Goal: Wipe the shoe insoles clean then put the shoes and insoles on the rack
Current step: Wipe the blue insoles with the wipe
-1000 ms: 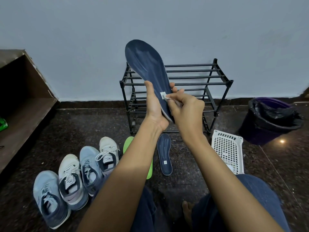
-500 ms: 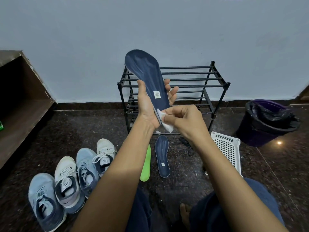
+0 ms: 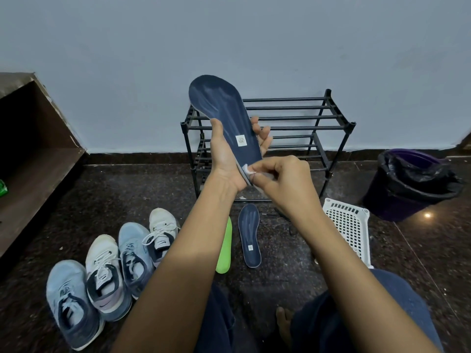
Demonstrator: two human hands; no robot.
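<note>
**In front of the rack (image 3: 293, 108), a navy insole (image 3: 224, 108) gets its heel end wiped**

In front of the rack, head view: a person seated on the dark floor (image 3: 127, 189) holds the navy insole upright, toe end up, its upper part covering the rack's left corner. The left hand (image 3: 224, 159) grips it about the middle, thumb curled over the near edge and fingers showing past the far edge. The right hand (image 3: 285, 182) pinches a small white wipe (image 3: 246, 169) between thumb and fingertips and presses it on the insole's heel end.

On the floor just before the rack lie a second navy insole (image 3: 249, 238) and, beside it, a green insole (image 3: 225, 248). Four shoes (image 3: 107, 276) sit in a row further out to the rack's left, none yet on the rack. A white basket (image 3: 349, 230) lies by the rack's right foot, with a lined bin (image 3: 413, 184) beyond it.

The insole looks light, thin and bendy — likely foam under cloth — so it would bow under a hard rub. It is best held by its two long edges at the arch, with the palm behind as backing. Pinching the toe alone would probably let it flop.
</note>
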